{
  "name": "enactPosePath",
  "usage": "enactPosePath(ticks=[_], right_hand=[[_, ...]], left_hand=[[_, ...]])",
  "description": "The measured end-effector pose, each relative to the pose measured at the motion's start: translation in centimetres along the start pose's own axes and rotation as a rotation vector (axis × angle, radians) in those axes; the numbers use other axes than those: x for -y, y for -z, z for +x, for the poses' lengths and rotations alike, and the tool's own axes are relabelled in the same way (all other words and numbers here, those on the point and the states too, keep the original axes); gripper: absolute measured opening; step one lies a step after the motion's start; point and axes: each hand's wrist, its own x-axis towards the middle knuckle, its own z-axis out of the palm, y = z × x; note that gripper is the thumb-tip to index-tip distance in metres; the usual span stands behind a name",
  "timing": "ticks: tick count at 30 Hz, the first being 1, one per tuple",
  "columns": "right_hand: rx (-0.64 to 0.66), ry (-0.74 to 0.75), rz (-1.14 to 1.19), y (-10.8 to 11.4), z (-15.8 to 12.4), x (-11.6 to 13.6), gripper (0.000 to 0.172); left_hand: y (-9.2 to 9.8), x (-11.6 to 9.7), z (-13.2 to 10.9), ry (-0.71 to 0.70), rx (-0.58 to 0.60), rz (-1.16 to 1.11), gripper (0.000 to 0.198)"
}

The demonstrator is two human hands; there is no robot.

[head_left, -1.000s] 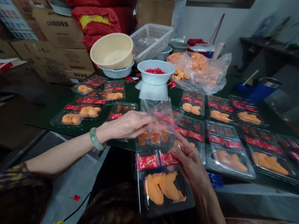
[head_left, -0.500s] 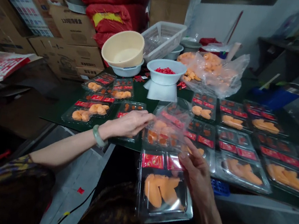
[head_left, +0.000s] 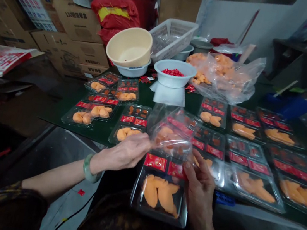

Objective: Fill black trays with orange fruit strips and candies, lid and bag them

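Note:
My right hand [head_left: 199,183] grips the right edge of a clear plastic food tray [head_left: 135,200], thumb on top. Inside the tray lie orange pieces [head_left: 160,194] in the large front compartment and red sachets [head_left: 156,161] in the row behind. A loose sheet of clear plastic [head_left: 179,147], film or a thin cover, lies over the tray's far part. My left hand [head_left: 125,151], with a green bangle [head_left: 91,169] on the wrist, is closed at the left edge of this plastic. Its fingertips are partly hidden, and whether they also touch the tray I cannot tell.
Several filled trays [head_left: 256,183] stand right and left on the dark green table [head_left: 63,106]. Behind them are a pale blue bowl [head_left: 174,75] of red sachets, a cream basin [head_left: 129,50], a white basket [head_left: 179,31] and a bag of orange pieces [head_left: 233,77]. Cartons [head_left: 77,25] are stacked back left.
My left hand has moved down and nearer along the plastic's left edge. The tray in my right hand has shifted slightly left and up. The camera view has moved a little.

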Motion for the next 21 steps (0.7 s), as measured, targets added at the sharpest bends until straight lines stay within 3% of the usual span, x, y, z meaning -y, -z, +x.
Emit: enactPosePath(ticks=[2, 3, 7, 9, 10, 12, 15, 18, 21], right_hand=[[0.013, -0.019, -0.002, 0.0, 0.0, -0.1, 0.049], [0.018, -0.028, -0.001, 0.1, -0.1, -0.2, 0.048], [0.028, -0.027, -0.003, 0.0, -0.6, -0.2, 0.044], [0.046, -0.013, -0.019, -0.3, -1.0, 0.0, 0.042], [0.057, -0.007, -0.029, -0.5, -1.2, 0.0, 0.042], [0.075, -0.014, -0.055, -1.1, -1.8, 0.2, 0.044], [0.075, -0.074, -0.139, -1.5, -3.0, 0.7, 0.058], [0.063, -0.103, -0.3, -1.1, -4.1, 1.4, 0.072], [0.147, -0.096, -0.463, 0.2, -5.0, 2.2, 0.067]], left_hand=[[-0.1, -0.8, -0.5, 0.049, -0.061, -0.142, 0.017], [-0.1, -1.0, -0.6, 0.138, -0.145, -0.244, 0.017], [-0.6, -0.5, 0.3, 0.773, -0.729, -0.759, 0.028], [-0.8, -0.2, 1.2, 0.994, -0.84, -1.03, 0.029], [-0.8, -0.2, 1.7, 1.048, -0.807, -1.174, 0.028], [-0.8, -0.6, 2.2, 1.087, -0.632, -1.436, 0.024], [-0.9, -1.7, 2.1, 1.093, -0.428, -1.676, 0.013], [-1.3, -2.7, 1.1, 1.089, -0.379, -1.775, 0.015], [-1.8, -3.9, -0.3, 1.074, -0.423, -1.785, 0.017]])
